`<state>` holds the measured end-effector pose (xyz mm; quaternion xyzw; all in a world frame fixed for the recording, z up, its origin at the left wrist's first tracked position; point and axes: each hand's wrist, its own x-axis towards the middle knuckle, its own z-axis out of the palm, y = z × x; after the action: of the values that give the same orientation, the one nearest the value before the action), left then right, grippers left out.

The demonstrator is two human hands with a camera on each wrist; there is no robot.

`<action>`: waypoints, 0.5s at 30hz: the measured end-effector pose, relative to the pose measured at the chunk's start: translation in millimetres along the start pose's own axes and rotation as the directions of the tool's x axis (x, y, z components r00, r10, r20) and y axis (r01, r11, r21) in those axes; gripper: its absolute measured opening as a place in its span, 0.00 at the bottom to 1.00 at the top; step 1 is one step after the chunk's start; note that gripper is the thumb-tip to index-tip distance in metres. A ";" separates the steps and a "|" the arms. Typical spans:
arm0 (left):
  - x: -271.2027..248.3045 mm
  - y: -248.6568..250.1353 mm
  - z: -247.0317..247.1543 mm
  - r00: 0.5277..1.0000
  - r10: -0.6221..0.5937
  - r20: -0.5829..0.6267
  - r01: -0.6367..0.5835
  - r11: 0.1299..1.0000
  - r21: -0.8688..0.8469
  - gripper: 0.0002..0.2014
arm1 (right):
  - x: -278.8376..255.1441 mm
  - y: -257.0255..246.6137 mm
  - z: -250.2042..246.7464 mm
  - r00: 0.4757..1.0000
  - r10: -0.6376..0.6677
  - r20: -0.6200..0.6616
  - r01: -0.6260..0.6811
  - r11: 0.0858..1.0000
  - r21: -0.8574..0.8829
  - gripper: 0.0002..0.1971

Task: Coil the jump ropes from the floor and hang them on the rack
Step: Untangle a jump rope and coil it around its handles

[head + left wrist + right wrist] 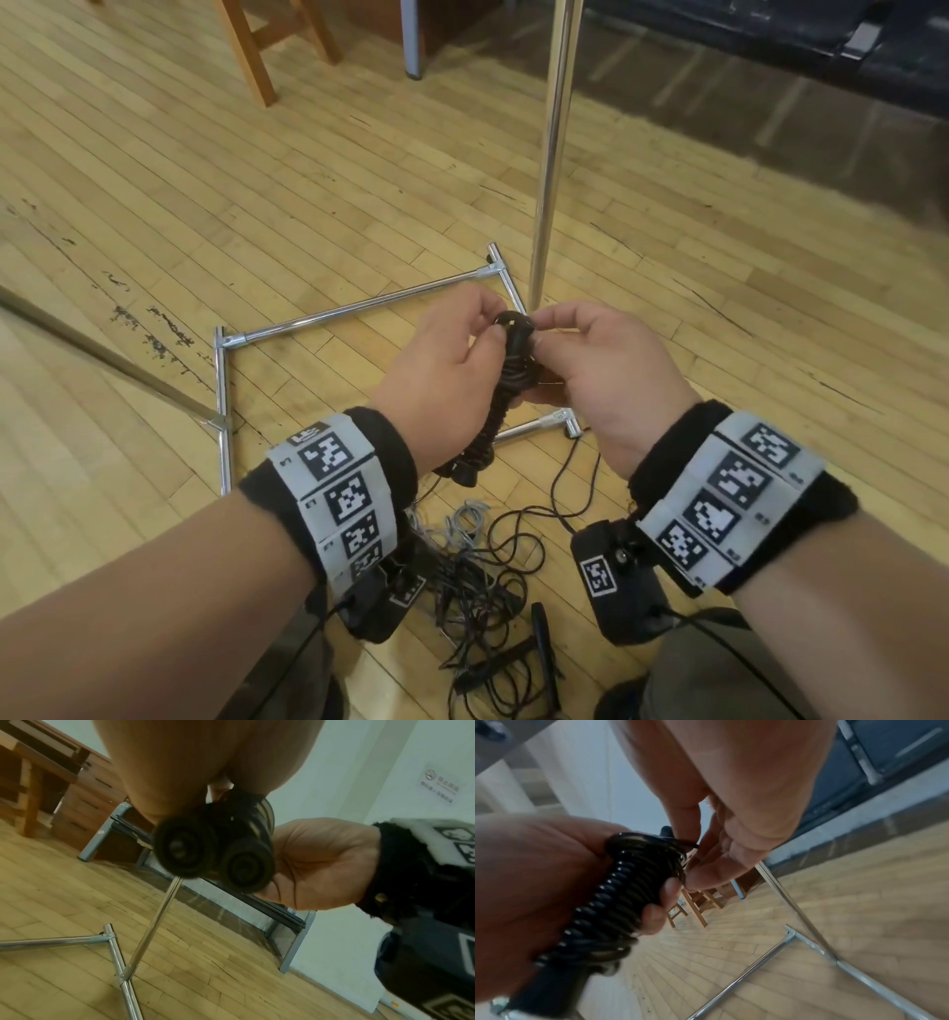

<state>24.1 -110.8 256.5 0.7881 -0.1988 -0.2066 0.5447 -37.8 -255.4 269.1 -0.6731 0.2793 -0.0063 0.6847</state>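
**One rope wound, the rest on the floor**

We go from the biggest thing down. The wooden floor (154, 154) fills the head view, and on it stands the rack (552, 128): a chrome upright on a rectangular chrome base. Nothing hangs on the part of it we can see, so by our judgement no rope has been hung yet.

Beyond the rack stand wooden chair legs (251, 51) and a dark bench (770, 46) by the wall, both well apart from our work.

Below our wrists lies a tangle of loose ropes (482, 580), black and grey cords with dark handles among them. These are uncoiled and make up most of what is left.

Between our hands, just in front of the rack's base, is the coiled jump rope (513, 370), its cord wound tight around the two handles held side by side. Our left hand (441, 370) pinches its top loop, fingers curled on it; our right hand (606, 375) has its grip narrow on the same bundle, fingertips at the cord's end. We judge we are securing the last turn.

Little stands in the way: the upright is near and nothing blocks it, though the floor tangle may snag when pulled apart.
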 end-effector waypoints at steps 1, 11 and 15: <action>0.5 0.7 -2.2 1.000 -0.005 0.014 0.005 1.000 -0.021 0.09 | 0.1 -0.7 0.2 0.999 0.038 0.019 -0.040 0.995 0.092 0.10; 3.0 3.4 -15.8 0.982 -0.065 0.180 0.119 0.945 -0.305 0.06 | -4.4 -12.2 -1.1 0.942 0.219 0.253 -0.306 0.872 0.382 0.16; 2.6 10.3 -17.0 0.971 -0.121 0.206 0.179 0.939 -0.292 0.07 | -7.6 -11.7 -1.2 0.942 0.213 0.257 -0.313 0.833 0.456 0.19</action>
<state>34.5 -102.4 271.4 0.6835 -0.1528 -0.3483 0.6230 -40.4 -254.6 282.8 -0.4292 0.2901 0.0839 0.8512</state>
